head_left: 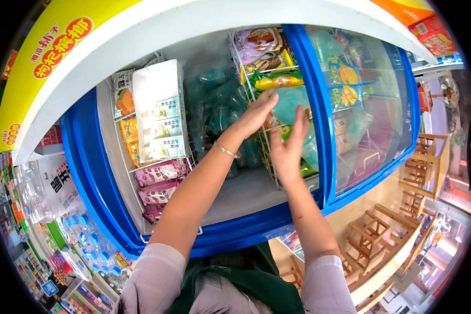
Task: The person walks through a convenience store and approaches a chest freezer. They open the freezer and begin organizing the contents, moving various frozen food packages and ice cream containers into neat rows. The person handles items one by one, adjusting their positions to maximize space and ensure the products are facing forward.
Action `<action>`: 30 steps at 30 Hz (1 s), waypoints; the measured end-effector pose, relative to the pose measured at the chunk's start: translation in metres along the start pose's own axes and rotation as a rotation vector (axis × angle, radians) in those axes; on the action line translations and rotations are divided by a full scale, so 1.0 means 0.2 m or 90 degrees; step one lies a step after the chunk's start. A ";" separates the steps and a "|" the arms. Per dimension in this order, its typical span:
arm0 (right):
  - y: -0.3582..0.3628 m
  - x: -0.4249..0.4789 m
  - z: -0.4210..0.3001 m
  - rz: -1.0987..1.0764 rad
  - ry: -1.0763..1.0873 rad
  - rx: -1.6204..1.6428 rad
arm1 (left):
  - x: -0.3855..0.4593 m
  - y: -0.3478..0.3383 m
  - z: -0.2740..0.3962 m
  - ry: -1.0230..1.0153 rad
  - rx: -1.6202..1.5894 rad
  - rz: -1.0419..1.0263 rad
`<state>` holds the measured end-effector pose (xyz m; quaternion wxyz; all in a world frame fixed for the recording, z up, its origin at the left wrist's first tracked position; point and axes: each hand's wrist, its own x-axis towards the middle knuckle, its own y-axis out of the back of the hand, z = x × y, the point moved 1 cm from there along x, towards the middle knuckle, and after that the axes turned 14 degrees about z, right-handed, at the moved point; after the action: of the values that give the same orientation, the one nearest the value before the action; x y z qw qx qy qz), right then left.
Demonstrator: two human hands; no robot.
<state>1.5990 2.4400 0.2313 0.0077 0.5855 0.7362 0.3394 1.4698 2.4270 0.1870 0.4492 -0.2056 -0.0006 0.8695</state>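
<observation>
Both my hands reach into a chest freezer [251, 204] with blue frame edges. My left hand [257, 112] wears a bracelet at the wrist and reaches the near-left side of a teal translucent plastic item [289, 105], perhaps a bottle. Whether it grips this item is not clear. To the right is my right hand [288, 153], its fingers spread and the tips over the item's lower edge. The item lies over a white wire basket [269, 157] holding packaged ice creams, among them a yellow-and-green pack [278, 81]. Several teal bottles [219, 117] lie on the freezer floor.
On the left, another wire basket holds a white carton of ice cream packs [157, 86] and purple packets [163, 172]. A glass lid [388, 153] with a blue frame covers the right side. Wooden stools [367, 235] stand beyond it; bottled water [88, 239] stands left.
</observation>
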 end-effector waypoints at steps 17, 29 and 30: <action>-0.02 -0.13 0.04 -0.553 0.237 -0.163 | -0.06 0.41 -1.59 0.242 0.772 0.102; -0.01 -0.25 0.01 -0.753 0.254 -0.245 | -0.13 0.53 -1.77 0.084 0.564 0.349; -0.01 -0.23 -0.01 -0.744 0.252 -0.242 | -0.16 0.54 -1.73 0.038 0.589 0.355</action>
<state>1.6120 2.3984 0.2142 0.1588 0.0026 0.8484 0.5050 1.5264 2.2750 -0.1390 0.2449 -0.0033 0.4498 0.8589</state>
